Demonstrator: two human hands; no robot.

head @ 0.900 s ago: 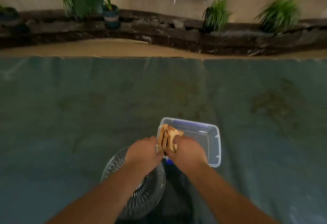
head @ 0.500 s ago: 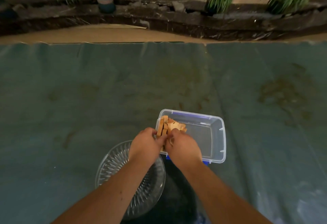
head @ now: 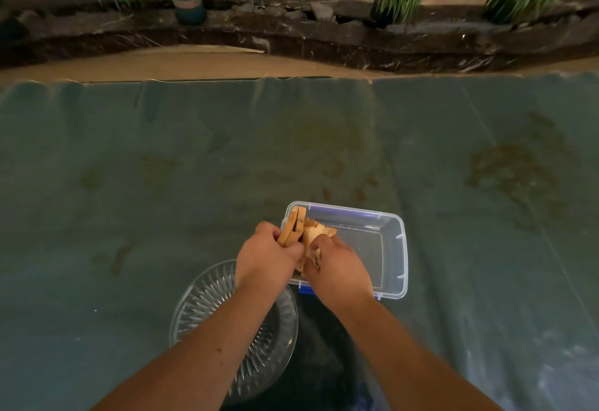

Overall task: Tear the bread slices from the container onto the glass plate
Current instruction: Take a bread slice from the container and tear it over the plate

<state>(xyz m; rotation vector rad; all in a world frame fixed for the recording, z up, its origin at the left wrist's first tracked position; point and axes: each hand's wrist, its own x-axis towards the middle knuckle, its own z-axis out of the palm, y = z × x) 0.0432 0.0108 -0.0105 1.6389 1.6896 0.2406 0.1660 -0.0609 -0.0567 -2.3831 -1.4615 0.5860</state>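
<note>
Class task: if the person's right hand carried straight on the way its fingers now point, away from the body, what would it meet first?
Probably the bread slices, which the right hand already has in its grip at the container's left end. Beyond them lies the container's far wall, though depth is hard to judge here.

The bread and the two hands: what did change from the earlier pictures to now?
Little changed. Both hands, left hand and right hand, keep gripping the bread slices at the container's left end; the slices now look pulled further apart. The glass plate stays beside it with no bread visible.
</note>
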